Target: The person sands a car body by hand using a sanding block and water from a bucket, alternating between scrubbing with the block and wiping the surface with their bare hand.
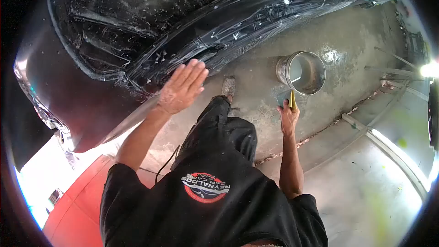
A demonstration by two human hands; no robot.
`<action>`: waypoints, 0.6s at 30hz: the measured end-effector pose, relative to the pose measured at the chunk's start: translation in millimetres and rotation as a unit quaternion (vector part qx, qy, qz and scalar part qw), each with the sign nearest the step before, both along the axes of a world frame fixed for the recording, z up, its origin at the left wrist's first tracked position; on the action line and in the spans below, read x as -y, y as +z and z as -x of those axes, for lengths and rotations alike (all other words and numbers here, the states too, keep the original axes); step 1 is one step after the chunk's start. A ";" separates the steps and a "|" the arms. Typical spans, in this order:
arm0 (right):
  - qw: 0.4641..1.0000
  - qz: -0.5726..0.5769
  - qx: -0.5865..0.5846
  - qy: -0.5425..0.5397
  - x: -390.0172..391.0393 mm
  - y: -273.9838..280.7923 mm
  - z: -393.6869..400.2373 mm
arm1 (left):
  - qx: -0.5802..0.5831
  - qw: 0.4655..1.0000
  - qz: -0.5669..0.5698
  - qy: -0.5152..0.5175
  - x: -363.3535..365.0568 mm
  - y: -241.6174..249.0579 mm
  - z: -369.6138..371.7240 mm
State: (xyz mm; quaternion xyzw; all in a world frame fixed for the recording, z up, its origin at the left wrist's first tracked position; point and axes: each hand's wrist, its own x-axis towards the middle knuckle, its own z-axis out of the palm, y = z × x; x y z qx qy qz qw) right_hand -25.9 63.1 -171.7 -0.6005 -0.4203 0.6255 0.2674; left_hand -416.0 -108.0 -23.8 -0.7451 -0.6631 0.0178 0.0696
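Note:
My left hand (183, 87) is spread flat with nothing in its grasp, at or just over the lower side of a dark, wet-looking car body (215, 36). Whether the palm touches the panel cannot be made out. Lower right, my right hand (289, 114) is closed on a folded sanding sheet (291, 99), yellow on one face, with a grey-green part beside it. That hand is just below a round metal bucket (283, 71), which stands on the wet floor and holds some liquid.
A brownish painted panel (77, 87) curves along the left. Metal legs (393, 69) stand on the floor at the right, near a bright lamp (430, 69). A pale sheet wall (356, 178) fills the lower right, and a red surface (77, 201) lies at lower left.

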 end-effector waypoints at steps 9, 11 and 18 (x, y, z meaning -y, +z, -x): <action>0.980 -0.005 0.104 0.171 -41.0 -31.8 -25.4 | -0.024 0.986 0.086 0.143 -23.5 -44.8 -23.1; 0.967 -0.012 0.135 0.216 -56.5 -41.9 -30.7 | -0.051 0.979 0.097 0.174 -15.2 -47.2 -31.1; 0.867 -0.239 0.261 0.351 -130.5 -120.3 -71.8 | -0.045 0.933 0.060 0.353 9.2 -64.3 -72.8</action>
